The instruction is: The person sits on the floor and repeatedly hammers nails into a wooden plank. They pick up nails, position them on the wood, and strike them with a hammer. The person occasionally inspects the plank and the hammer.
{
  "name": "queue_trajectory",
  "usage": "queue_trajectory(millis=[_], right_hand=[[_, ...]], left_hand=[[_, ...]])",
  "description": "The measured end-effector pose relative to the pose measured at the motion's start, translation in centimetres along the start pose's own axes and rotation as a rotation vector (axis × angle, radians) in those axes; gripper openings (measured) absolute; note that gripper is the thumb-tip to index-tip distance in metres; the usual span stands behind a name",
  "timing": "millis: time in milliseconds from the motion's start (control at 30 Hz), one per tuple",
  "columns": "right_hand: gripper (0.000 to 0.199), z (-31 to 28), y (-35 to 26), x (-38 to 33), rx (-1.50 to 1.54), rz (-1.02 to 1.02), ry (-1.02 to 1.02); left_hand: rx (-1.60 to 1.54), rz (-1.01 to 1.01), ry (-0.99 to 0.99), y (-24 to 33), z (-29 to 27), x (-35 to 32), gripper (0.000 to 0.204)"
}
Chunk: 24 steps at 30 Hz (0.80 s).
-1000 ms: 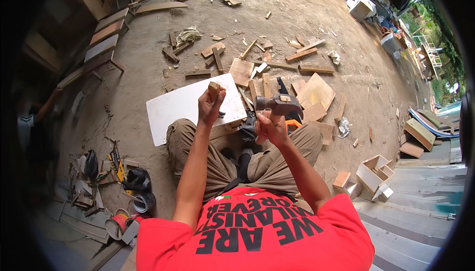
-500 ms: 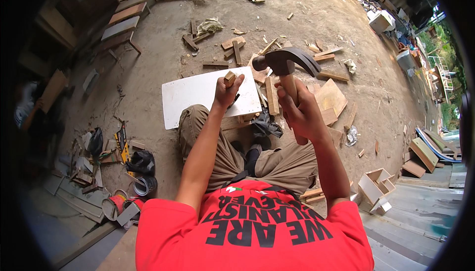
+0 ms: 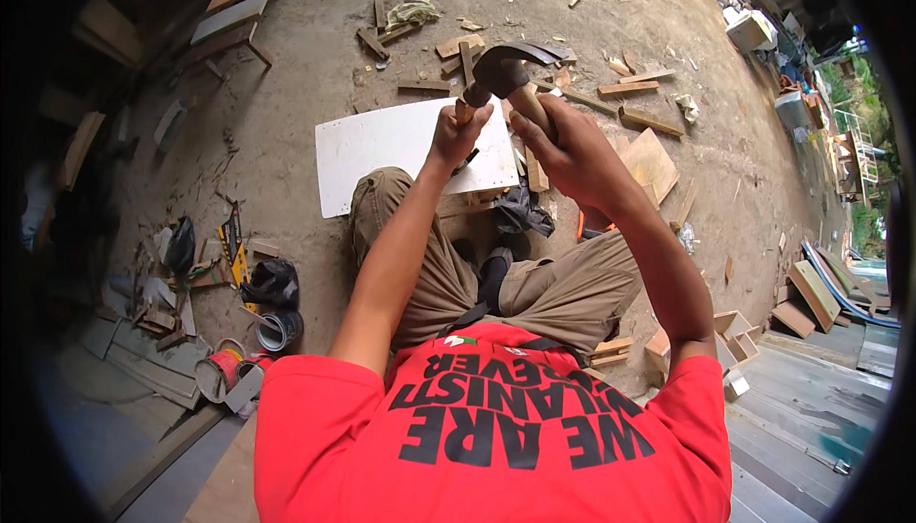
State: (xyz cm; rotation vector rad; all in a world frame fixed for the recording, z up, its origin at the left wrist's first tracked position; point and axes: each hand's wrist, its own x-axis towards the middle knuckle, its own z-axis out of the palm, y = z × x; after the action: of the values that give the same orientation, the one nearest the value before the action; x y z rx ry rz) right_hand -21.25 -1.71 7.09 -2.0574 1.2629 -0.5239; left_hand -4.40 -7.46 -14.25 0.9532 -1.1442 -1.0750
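A claw hammer (image 3: 503, 67) with a dark head and wooden handle is gripped in my right hand (image 3: 572, 146), fingers wrapped round the handle. Its striking face meets, or nearly meets, the top of an upright wooden handle (image 3: 464, 114). My left hand (image 3: 453, 139) is closed round that handle. A dark part (image 3: 466, 162) shows just below the left fist; the rest of this tool is hidden, so its kind is unclear. Beneath the left hand lies a white board (image 3: 372, 156), at my knees.
Wood offcuts (image 3: 652, 165) lie scattered beyond and right of the board. A black plastic bag (image 3: 523, 212) sits by my feet. On the left are a yellow-and-black handsaw (image 3: 232, 244), a roll of tape (image 3: 279, 330) and a red can (image 3: 219, 375). Benches (image 3: 229, 19) stand far left.
My right hand has brought the hammer left and up onto the wooden handle's end. The left hand has risen slightly in view, still holding that handle. My right knee has shifted outward.
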Motion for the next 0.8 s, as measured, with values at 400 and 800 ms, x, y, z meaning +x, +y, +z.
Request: queue_trajectory(millis=[400,800], right_hand=[[0.032,-1.7,-3.0,1.3,-0.065,-0.13,0.058],[0.026,-2.3,-1.7,0.5,-0.078,0.03,0.015]], left_hand=[[0.09,0.103,0.008,0.7,0.4,-0.1,0.045],[0.059,0.008,0.011,0.8,0.1,0.1,0.04]])
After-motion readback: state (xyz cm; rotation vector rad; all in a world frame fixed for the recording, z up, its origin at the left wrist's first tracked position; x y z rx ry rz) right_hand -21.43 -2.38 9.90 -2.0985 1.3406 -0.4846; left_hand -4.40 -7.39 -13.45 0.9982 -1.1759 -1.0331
